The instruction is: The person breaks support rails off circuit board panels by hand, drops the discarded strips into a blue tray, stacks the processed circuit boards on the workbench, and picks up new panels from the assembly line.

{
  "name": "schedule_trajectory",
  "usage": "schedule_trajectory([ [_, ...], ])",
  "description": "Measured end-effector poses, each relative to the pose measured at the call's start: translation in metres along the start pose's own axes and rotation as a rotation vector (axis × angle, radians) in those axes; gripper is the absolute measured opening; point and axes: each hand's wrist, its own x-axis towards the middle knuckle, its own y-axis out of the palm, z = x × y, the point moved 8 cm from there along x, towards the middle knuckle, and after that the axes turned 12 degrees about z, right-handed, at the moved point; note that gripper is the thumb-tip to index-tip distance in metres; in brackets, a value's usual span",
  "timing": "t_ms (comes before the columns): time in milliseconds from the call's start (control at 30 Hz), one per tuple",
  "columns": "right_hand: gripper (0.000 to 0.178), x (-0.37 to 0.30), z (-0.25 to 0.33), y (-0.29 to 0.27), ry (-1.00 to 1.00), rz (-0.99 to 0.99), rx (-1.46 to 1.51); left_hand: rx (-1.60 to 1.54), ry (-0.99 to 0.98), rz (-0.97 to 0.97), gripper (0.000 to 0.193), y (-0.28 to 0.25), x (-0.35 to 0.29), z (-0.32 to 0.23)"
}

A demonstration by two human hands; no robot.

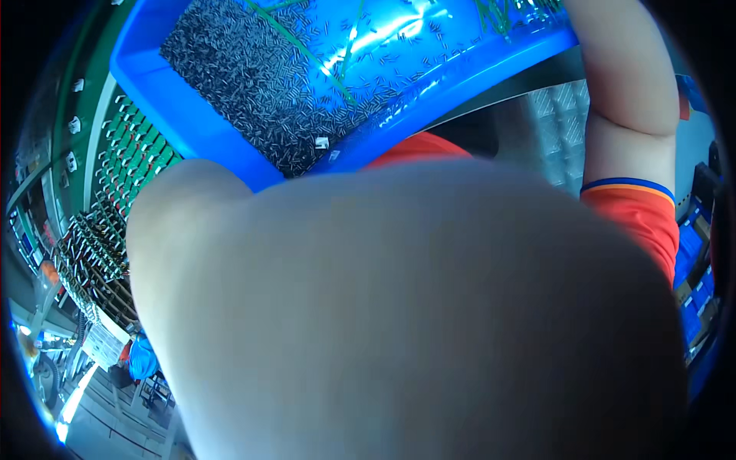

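Observation:
A large, blurred bare hand or arm, apparently my left hand (399,307), fills the lower middle very close to the camera. Its fingers do not show, and it covers much of what lies beneath. At the upper right my right forearm (625,61) reaches up from an orange-red sleeve (632,218); the hand at its end is out of the picture. A blue plastic bin (165,115) stands at the top. Many small dark metal pins (245,84) are heaped at its left side and scattered over its bottom. Thin green strips (299,44) lie across them.
Left of the bin are rows of green strips with metal pieces (134,153), and below them a dense cluster of dark pins (92,249). A clear ribbed sheet (563,126) lies beside my right arm. Blue boxes (694,314) stand at the far right.

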Motion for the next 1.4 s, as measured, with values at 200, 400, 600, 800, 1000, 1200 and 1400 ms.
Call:
schedule_trajectory([
  [200, 0.059, -0.027, -0.029, -0.023, -0.023, -0.083, 0.063, -0.105, -0.013, 0.024, 0.013, 0.025, -0.008, 0.009],
  [400, 0.060, -0.039, -0.034, -0.025, -0.037, -0.127, 0.063, -0.142, 0.006, 0.042, 0.012, 0.034, -0.007, 0.009],
  [600, 0.060, -0.039, -0.031, -0.024, -0.034, -0.139, 0.037, -0.136, 0.026, 0.050, 0.012, 0.037, -0.007, 0.006],
  [800, 0.060, -0.041, -0.027, -0.026, -0.055, -0.154, 0.015, -0.138, 0.049, 0.080, 0.012, 0.040, -0.007, 0.008],
  [1000, 0.060, -0.047, -0.028, -0.028, -0.069, -0.180, 0.011, -0.158, 0.062, 0.103, 0.012, 0.044, -0.006, 0.007],
  [1200, 0.060, -0.052, -0.031, -0.032, -0.076, -0.208, 0.016, -0.183, 0.067, 0.118, 0.012, 0.048, -0.008, 0.008],
  [1400, 0.061, -0.055, -0.029, -0.028, -0.077, -0.235, -0.001, -0.195, 0.087, 0.127, 0.012, 0.050, -0.008, 0.004],
])
